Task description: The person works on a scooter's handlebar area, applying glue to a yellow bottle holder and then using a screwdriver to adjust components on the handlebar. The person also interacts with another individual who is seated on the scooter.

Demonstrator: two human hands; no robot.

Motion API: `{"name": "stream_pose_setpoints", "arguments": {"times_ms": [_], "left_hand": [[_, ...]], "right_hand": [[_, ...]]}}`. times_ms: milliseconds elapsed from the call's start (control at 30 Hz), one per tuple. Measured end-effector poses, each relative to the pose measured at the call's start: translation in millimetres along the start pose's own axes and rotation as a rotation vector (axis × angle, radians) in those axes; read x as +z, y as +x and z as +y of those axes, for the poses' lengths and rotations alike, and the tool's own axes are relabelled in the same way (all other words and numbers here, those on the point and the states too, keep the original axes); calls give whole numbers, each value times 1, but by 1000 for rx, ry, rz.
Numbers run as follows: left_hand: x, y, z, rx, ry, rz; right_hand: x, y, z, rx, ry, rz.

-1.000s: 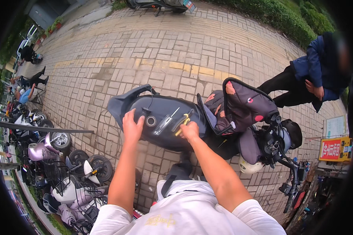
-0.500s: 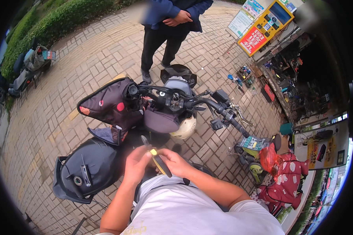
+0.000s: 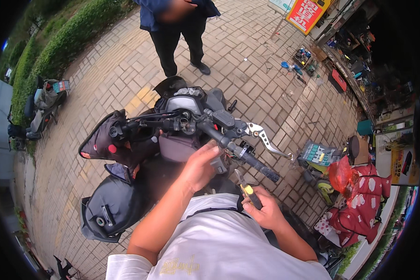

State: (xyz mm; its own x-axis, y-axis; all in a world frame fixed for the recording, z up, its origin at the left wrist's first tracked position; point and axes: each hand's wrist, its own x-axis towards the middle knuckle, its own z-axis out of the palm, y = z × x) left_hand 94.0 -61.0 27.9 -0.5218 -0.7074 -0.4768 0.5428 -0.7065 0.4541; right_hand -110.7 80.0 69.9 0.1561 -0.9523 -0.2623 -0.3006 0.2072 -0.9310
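Observation:
My right hand (image 3: 267, 211) is closed around a yellow-and-black utility knife (image 3: 251, 192), its blade out and pointing up toward the handlebar. My left hand (image 3: 198, 169) reaches to the right side of the bar, fingers bent and pinching at a small grey switch housing (image 3: 219, 164) that hangs loose below it. The fingertips partly hide this contact. Just beyond lies the handlebar (image 3: 238, 150) of a scooter, its right end dark and worn. A silver brake lever (image 3: 267, 141) curves out in front of it.
A person in dark clothes (image 3: 179, 39) stands beyond the scooter. A dark seat (image 3: 114, 205) at left carries a tape roll (image 3: 100, 221) and a folding tool (image 3: 108, 215). Another scooter with a red patterned cover (image 3: 359, 205) stands at right. Tools (image 3: 305, 60) lie on the paving.
My hands have come apart. The left moved right and up to the handlebar; the right carried the knife to the right. The view has shifted, and the person's stance differs.

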Motion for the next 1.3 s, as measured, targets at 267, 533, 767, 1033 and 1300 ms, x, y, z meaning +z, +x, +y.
{"name": "stream_pose_setpoints", "arguments": {"times_ms": [267,533,767,1033,1300], "left_hand": [[-18,32,9,-297,96,-101],[-19,46,14,-343,151,-205],[-22,51,20,-439,82,-300],[-21,47,16,-406,48,-240],[-13,44,25,-454,211,-203]], "right_hand": [[13,6,-24,88,-226,189],[48,15,-48,305,-433,392],[65,25,-50,379,-421,503],[72,18,-31,359,-153,464],[74,19,-39,444,-151,474]]}}
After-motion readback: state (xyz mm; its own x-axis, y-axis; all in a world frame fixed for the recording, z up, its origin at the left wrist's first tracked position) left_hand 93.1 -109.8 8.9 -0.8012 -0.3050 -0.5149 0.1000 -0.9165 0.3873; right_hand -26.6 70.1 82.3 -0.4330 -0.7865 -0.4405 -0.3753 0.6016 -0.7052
